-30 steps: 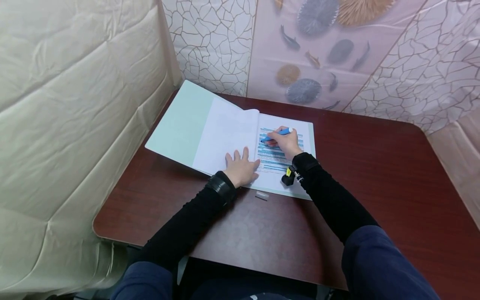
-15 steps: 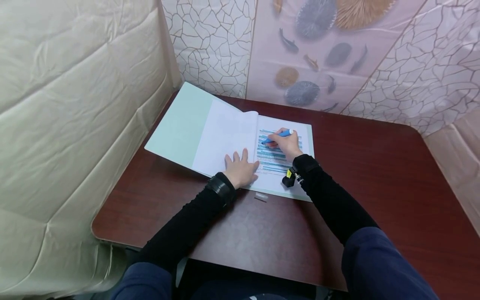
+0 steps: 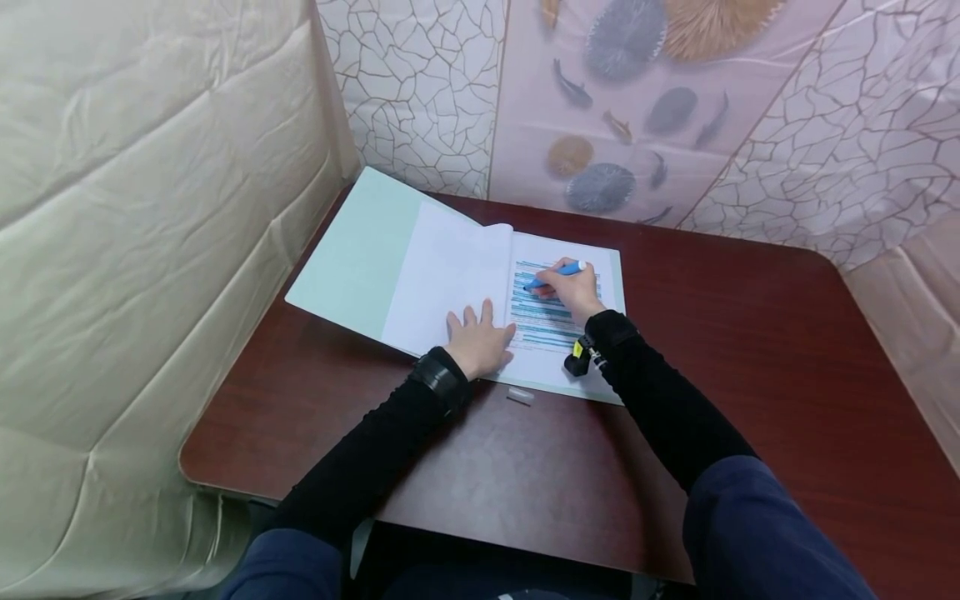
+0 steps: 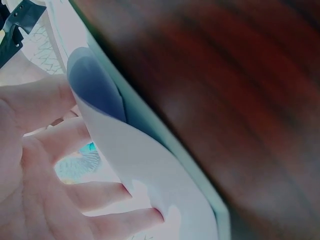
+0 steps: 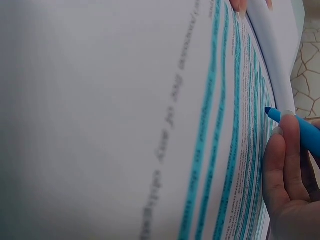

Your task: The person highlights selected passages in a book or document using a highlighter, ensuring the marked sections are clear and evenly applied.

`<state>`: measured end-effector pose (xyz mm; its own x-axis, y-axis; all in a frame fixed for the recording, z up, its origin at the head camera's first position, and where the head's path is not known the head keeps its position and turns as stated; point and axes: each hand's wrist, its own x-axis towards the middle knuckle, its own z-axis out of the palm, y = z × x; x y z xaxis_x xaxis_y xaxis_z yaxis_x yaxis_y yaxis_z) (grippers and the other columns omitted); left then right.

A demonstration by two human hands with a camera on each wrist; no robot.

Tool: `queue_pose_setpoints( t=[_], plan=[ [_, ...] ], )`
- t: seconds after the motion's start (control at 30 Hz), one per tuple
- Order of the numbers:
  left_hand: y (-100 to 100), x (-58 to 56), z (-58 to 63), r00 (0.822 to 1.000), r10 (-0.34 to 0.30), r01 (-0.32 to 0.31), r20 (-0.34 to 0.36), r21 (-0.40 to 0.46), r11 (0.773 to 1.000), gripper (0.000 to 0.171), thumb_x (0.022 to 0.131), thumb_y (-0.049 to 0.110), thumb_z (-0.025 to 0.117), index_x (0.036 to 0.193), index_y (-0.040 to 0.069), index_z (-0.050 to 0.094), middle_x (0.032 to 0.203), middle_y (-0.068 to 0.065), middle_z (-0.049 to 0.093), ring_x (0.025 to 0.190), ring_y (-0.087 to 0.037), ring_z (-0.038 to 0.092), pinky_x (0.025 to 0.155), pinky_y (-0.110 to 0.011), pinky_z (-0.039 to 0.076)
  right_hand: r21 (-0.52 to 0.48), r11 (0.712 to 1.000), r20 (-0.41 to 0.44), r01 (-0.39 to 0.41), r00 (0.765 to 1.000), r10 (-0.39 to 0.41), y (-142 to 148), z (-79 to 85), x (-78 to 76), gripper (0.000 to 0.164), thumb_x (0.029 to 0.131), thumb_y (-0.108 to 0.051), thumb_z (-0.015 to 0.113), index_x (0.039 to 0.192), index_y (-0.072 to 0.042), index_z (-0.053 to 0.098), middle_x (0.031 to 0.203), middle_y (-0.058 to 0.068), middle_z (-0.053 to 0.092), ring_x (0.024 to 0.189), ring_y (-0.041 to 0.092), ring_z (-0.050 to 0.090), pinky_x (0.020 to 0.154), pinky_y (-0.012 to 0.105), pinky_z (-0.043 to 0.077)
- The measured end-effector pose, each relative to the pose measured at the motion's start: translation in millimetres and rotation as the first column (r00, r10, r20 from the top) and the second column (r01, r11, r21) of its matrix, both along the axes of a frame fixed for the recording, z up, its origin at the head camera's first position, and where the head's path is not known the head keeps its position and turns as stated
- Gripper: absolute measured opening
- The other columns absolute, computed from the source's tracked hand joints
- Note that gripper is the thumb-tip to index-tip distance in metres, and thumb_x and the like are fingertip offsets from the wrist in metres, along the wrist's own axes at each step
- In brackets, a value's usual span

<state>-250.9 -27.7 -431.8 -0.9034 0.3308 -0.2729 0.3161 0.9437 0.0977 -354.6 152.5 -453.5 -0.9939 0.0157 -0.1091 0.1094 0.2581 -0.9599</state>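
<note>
In the head view, my right hand [image 3: 572,292] pinches a blue highlighter [image 3: 558,273] over the right-hand page [image 3: 558,362] of an open folder. Its dark tip [image 5: 268,110] is right at the printed lines in the right wrist view. Many lines of text [image 5: 235,125] carry blue-green highlighting. My left hand [image 3: 480,343] rests with spread fingers on the white left-hand sheet [image 3: 442,267], close to the fold. From the left wrist, that sheet [image 4: 145,160] curls up at its lower edge above the pale green cover [image 4: 197,192].
The folder's pale green cover [image 3: 360,250] lies open to the left on a dark red-brown table [image 3: 735,333]. A small clear cap [image 3: 520,396] lies just below the folder's lower edge. Patterned cloth [image 3: 420,92] hangs behind the table, and a cream padded covering [image 3: 150,250] stands at left.
The head view has shifted slightly. The highlighter tip has moved a little to the right across the page, while the left hand stays in place on the sheet.
</note>
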Motion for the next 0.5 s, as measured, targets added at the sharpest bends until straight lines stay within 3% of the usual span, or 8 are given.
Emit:
queue_pose_setpoints(
  t=[0.5],
  plan=[
    [1.1,-0.7,-0.5,1.000,0.002,-0.002,0.004,-0.006,1.000,0.055,0.090,0.044,0.046,0.141,0.029,0.030,0.149,-0.020,0.009,0.131,-0.046,0.016,0.099,-0.064,0.014,0.053,0.998,-0.015,0.017,1.000,-0.016,4.1,-1.0,-1.3,0.018,0.081,-0.024,0.065,0.083,-0.010,0.053,0.082,0.010,0.070,0.075,0.020,0.068,0.083,0.032,0.048]
  ],
)
